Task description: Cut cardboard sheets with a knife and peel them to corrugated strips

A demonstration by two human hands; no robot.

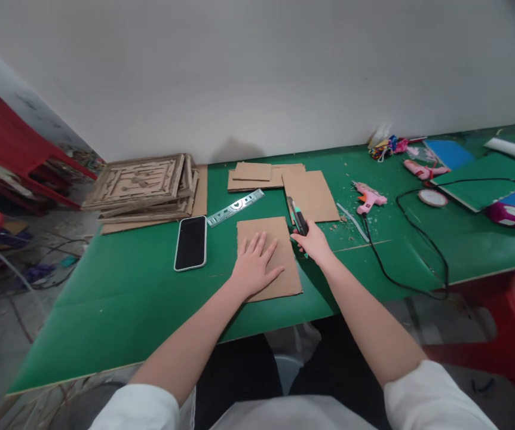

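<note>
Two bare hands share one piece of work in the middle of the frame. The left hand (254, 266) lies flat on a cardboard sheet (287, 257), its grip spread with fingers fanned and thumb out to the side, pinching nothing; the wide palm probably serves to pin the sheet against the green counter (123, 286) so that it cannot slide or turn. That sheet sits at the centre of the frame near the counter's front edge, presumably so both forearms reach it without stretching.

Just beside the sheet's right edge, the right hand (315, 240) has its grip closed around a black and green cutter (300, 222), held at a slant, which seems to suit control along that border. Whether the blade is out, or touches the cardboard, I cannot tell.

Other things lie around this work area, apparently to leave elbow room: a phone (190, 243) left of centre, a metallic-looking ruler (235, 208) angled above it with one end close to the phone, and spare cardboard pieces (313, 194) at upper centre. A stack of cardboard panels (143, 179) stands at upper left, likely out of the arms' way, while a pink glue gun (371, 198) rests right of centre among small scraps
</note>
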